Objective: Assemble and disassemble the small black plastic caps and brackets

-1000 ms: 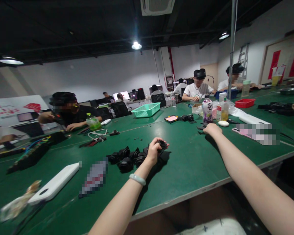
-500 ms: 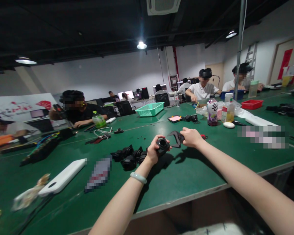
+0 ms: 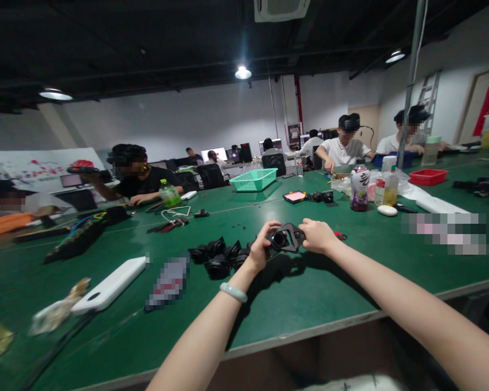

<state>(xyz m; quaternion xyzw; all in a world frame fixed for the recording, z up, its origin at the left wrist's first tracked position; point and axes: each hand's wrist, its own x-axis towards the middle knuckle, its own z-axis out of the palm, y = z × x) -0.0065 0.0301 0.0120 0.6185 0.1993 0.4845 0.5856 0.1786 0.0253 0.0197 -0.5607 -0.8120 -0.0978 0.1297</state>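
Note:
My left hand [image 3: 262, 247], with a pale bangle at the wrist, is closed around a small black part with a round, lens-like ring [image 3: 279, 239]. In my right hand [image 3: 318, 236] is a black adjustable wrench [image 3: 296, 237], gripped by its handle. The wrench's jaws lie around or over the ring; whether they touch it I cannot tell. Both things are held above the green table [image 3: 330, 282]. Left of my left hand lies a cluster of similar black parts [image 3: 219, 265]. A few tiny dark pieces, possibly screws, lie beyond my hands.
A green basket [image 3: 254, 180], a pink pad in a dark frame [image 3: 294, 197] and a purple-labelled bottle [image 3: 359, 187] stand farther back. At left is a white power bank-like slab [image 3: 113, 286] with a cable. A red tray [image 3: 427, 176] lies right. Several people sit around the table.
The wrench has moved left, from beside the black part to over its ring. My hands are closer together, and the view has shifted slightly.

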